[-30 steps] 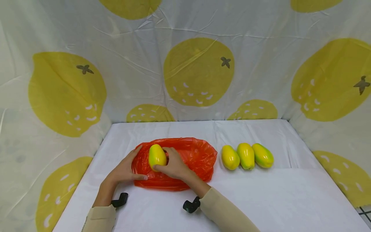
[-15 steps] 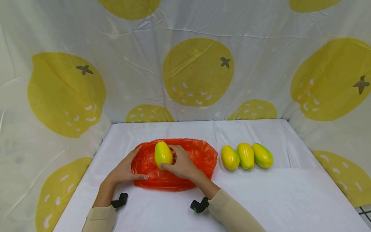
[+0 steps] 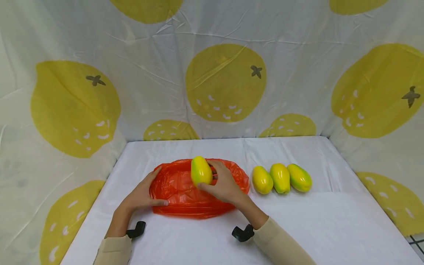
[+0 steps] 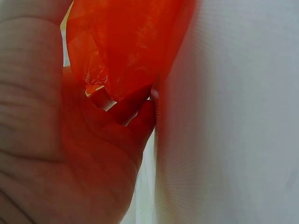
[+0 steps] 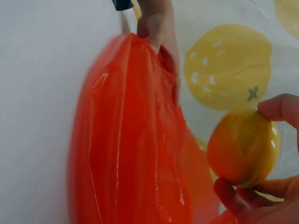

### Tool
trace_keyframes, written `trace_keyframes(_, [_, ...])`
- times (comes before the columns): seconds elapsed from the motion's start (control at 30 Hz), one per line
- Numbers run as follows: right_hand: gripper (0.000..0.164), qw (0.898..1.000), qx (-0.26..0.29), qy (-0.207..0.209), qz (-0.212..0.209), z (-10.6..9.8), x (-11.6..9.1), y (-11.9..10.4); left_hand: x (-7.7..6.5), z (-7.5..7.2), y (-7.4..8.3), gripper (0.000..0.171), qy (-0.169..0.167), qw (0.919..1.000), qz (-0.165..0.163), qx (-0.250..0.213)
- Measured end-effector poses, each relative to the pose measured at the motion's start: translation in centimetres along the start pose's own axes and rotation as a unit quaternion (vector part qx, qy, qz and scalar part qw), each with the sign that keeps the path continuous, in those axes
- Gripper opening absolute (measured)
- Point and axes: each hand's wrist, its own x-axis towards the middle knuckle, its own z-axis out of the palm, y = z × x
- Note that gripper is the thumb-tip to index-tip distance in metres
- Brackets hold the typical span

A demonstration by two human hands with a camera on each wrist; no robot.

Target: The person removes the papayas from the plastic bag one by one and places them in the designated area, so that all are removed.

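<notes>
My right hand [image 3: 225,186] grips a glossy yellow-green mango [image 3: 201,170] between thumb and fingers, over the opening of a red plastic bag [image 3: 179,187]. In the right wrist view, the mango [image 5: 243,148] stands out beside the bag's upper edge, with my fingertips [image 5: 275,108] on it. My left hand [image 3: 140,191] holds the bag's left end, thumb at the front and fingers round the back. In the left wrist view, the red film [image 4: 126,42] hangs inside the curve of that hand [image 4: 98,144], hiding some fingertips.
Three more mangoes [image 3: 281,178] lie side by side on the white-covered table [image 3: 298,221], right of the bag. A lemon-print cloth [image 3: 228,84] rises behind the table and at both sides. Each wrist carries a small black camera mount [image 3: 243,233].
My right hand has moved right and slightly up with the mango, from the bag's left part to over its middle. The left hand and the three other mangoes have stayed in place.
</notes>
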Motion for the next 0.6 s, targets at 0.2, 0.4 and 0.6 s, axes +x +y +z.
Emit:
trace_keyframes(0.2, [0.082,1.000,-0.007,0.023,0.002,-2.1,-0.6,0.2,-0.1,-0.1,0.0,0.130,0.002,0.9999,0.011,-0.002])
trace_keyframes(0.4, [0.081,0.998,-0.017,0.051,0.011,-3.9,-0.8,0.3,0.0,0.0,0.1,0.130,0.005,0.9998,0.020,-0.002])
trace_keyframes(0.6, [0.081,0.998,-0.012,0.056,0.018,-5.7,-1.4,0.5,0.0,0.1,0.0,0.130,0.000,0.9999,0.013,-0.006])
